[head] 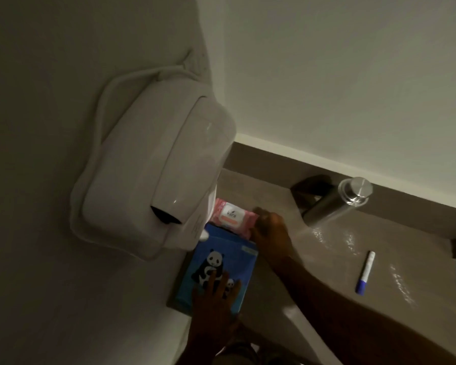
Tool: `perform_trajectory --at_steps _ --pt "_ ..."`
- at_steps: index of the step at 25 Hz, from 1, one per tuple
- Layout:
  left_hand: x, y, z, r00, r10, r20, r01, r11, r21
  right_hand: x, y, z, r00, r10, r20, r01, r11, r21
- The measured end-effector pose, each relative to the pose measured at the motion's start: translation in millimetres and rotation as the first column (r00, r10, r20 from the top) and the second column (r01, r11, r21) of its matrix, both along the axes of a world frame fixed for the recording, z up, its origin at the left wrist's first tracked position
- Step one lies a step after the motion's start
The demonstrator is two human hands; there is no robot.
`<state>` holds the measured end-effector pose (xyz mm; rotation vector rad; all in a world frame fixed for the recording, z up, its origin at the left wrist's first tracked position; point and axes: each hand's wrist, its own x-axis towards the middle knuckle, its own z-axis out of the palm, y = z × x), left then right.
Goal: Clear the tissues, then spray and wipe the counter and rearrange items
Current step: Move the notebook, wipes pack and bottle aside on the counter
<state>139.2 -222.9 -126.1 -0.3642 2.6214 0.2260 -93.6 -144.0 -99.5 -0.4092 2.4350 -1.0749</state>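
Note:
A blue tissue pack with a panda picture lies on the brown counter, against the left wall. My left hand rests flat on its near end, fingers spread. Behind it lies a pink wipes pack. My right hand touches the pink pack's right edge, fingers curled around it; the grip itself is blurred.
A white hand dryer juts from the left wall above the packs. A steel faucet stands at the back of the counter. A white and blue pen lies to the right. The sink's white rim is near me.

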Motion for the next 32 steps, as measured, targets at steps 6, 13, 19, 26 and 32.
perform_trajectory --at_steps 6,13,19,26,32 --pt "1.0 1.9 -4.3 0.991 0.039 -0.126 -0.037 0.999 0.017 -38.9 129.8 32.1 0.646 -0.761 0.054 0.756 0.628 -0.185" --pt "-18.1 -3.8 10.4 0.983 0.079 -0.164 -0.080 0.997 0.000 -84.9 104.7 38.1 0.826 -0.558 0.079 0.563 0.813 -0.147" --pt "-15.5 -5.2 11.1 0.973 0.138 -0.186 -0.128 0.990 0.063 -74.3 37.4 41.0 0.923 -0.361 0.130 0.382 0.902 -0.203" --pt "-11.5 1.0 8.0 0.967 0.100 -0.234 -0.065 0.986 0.155 -67.5 -79.4 56.5 0.985 -0.046 0.165 0.082 0.972 -0.218" --pt "-28.5 -1.2 -10.5 0.940 0.197 -0.278 -0.140 0.967 0.211 -69.4 -117.5 63.3 0.969 -0.021 0.248 0.070 0.979 -0.193"
